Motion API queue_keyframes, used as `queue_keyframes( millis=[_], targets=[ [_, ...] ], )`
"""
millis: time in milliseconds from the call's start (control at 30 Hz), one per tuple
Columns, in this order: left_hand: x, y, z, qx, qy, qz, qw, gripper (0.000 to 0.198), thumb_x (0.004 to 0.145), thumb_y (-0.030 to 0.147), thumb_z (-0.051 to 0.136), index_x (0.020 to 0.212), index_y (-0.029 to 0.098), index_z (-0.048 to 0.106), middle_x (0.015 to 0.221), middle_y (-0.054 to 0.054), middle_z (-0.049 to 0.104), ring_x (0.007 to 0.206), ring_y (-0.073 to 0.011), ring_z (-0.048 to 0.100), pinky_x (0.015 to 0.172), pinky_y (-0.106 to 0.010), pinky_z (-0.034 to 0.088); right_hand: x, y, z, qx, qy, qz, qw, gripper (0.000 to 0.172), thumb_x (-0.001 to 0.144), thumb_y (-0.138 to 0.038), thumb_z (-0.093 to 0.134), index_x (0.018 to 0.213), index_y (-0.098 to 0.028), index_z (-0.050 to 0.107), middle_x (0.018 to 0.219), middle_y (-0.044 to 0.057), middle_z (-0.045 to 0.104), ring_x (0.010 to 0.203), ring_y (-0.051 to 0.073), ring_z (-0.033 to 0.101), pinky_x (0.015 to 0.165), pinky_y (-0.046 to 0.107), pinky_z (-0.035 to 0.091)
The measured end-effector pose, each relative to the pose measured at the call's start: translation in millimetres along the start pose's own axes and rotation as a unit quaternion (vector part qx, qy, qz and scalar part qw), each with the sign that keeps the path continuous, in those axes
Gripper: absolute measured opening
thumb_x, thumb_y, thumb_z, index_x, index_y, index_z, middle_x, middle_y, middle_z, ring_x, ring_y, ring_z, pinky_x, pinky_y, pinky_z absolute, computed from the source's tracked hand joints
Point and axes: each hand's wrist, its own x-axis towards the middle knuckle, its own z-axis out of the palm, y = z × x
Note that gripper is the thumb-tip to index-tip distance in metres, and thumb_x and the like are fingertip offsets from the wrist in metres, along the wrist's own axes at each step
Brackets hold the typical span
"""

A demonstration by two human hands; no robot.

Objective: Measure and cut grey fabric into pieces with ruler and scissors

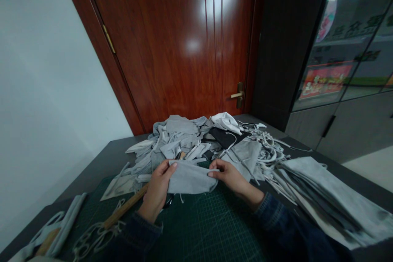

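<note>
A small piece of light grey fabric is stretched between my two hands, above the green cutting mat. My left hand grips its left end, thumb on top. At the upper right corner, my right hand pinches the cloth between thumb and fingers. A short pale cord hangs below the fabric's lower edge. Just left of my left hand, a wooden stick lies slanted over loops of pale cord. Part of a dark object shows below the fabric, mostly hidden.
A heap of grey fabric pieces lies at the table's back, with a black cloth and tangled cords to its right. Folded grey cloth lies at the right. Behind stand a wooden door and a glass-fronted cabinet.
</note>
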Motion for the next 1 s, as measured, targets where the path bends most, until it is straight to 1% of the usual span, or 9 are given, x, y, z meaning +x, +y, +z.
queue_keyframes(
  millis=[100,267,433,533,633,733,833,900,1000],
  targets=[
    [2,-1,-1.5,0.068,0.034,0.04,0.996,0.037,0.08,0.051,0.066,0.097,0.018,0.068,0.098,-0.006,0.076,0.092,-0.0252,0.069,0.077,-0.031,0.05,-2,-4,2,0.024,0.01,-0.009,1.0,0.035,0.067,-0.046,0.085,0.073,-0.021,0.061,0.069,-0.005,0.052,0.068,0.015,0.046,0.065,0.026,0.037],
    [-3,1,-1.6,0.242,0.116,0.104,0.958,0.031,0.091,0.045,0.049,0.104,0.022,0.065,0.111,-0.008,0.074,0.107,-0.0294,0.066,0.096,-0.039,0.048,-8,4,14,0.084,0.03,0.061,0.994,0.041,0.066,-0.05,0.082,0.079,-0.023,0.054,0.072,-0.005,0.05,0.064,0.015,0.045,0.057,0.025,0.038],
    [-17,0,7.4,0.367,0.109,0.203,0.901,0.033,0.1,0.037,0.036,0.11,0.02,0.062,0.111,-0.013,0.073,0.106,-0.0292,0.069,0.097,-0.04,0.05,-6,23,18,0.011,0.129,0.037,0.991,0.032,0.072,-0.049,0.068,0.083,-0.025,0.05,0.073,-0.003,0.05,0.067,0.018,0.049,0.058,0.028,0.041],
    [-21,-7,14.7,0.376,0.105,0.24,0.889,0.031,0.101,0.035,0.036,0.113,0.019,0.06,0.11,-0.014,0.074,0.102,-0.0286,0.071,0.093,-0.039,0.053,-1,32,13,-0.047,0.195,0.004,0.98,0.026,0.079,-0.046,0.061,0.089,-0.024,0.05,0.075,-0.003,0.051,0.07,0.019,0.05,0.063,0.029,0.042],
    [-20,-15,19.2,0.381,0.101,0.24,0.887,0.028,0.101,0.033,0.039,0.116,0.018,0.057,0.11,-0.015,0.075,0.101,-0.0282,0.073,0.089,-0.038,0.055,2,38,7,-0.126,0.222,-0.022,0.967,0.018,0.085,-0.038,0.055,0.096,-0.024,0.052,0.078,-0.001,0.056,0.071,0.02,0.054,0.069,0.032,0.044],
    [-17,-26,18.9,0.429,0.067,0.192,0.88,0.032,0.1,0.024,0.04,0.128,0.016,0.052,0.113,-0.016,0.075,0.1,-0.0283,0.075,0.087,-0.038,0.056,2,43,6,-0.225,0.199,-0.035,0.953,0.014,0.086,-0.024,0.053,0.1,-0.024,0.055,0.087,0.003,0.064,0.08,0.023,0.061,0.078,0.034,0.046],
    [-17,-35,16.8,0.497,0.01,0.151,0.855,0.039,0.1,0.015,0.037,0.138,0.016,0.046,0.12,-0.017,0.074,0.105,-0.0263,0.075,0.089,-0.036,0.056,-2,46,7,-0.329,0.141,-0.023,0.933,0.022,0.086,-0.011,0.051,0.102,-0.021,0.061,0.085,0.006,0.068,0.082,0.025,0.065,0.079,0.035,0.047],
    [-20,-39,17.2,0.543,-0.029,0.144,0.827,0.04,0.101,0.011,0.034,0.139,0.015,0.045,0.122,-0.017,0.073,0.107,-0.0241,0.075,0.089,-0.033,0.055,-4,45,9,-0.393,0.107,-0.015,0.913,0.03,0.085,-0.004,0.051,0.107,-0.019,0.064,0.095,0.01,0.071,0.087,0.026,0.068,0.081,0.036,0.049],
    [-26,-37,21.4,0.621,-0.063,0.13,0.77,0.045,0.1,0.004,0.03,0.14,0.016,0.045,0.123,-0.016,0.071,0.101,-0.0217,0.076,0.08,-0.029,0.055,-8,37,11,-0.471,0.081,-0.013,0.878,0.042,0.084,0.0,0.051,0.121,-0.016,0.064,0.121,0.018,0.068,0.105,0.03,0.067,0.093,0.04,0.051]
  ],
)
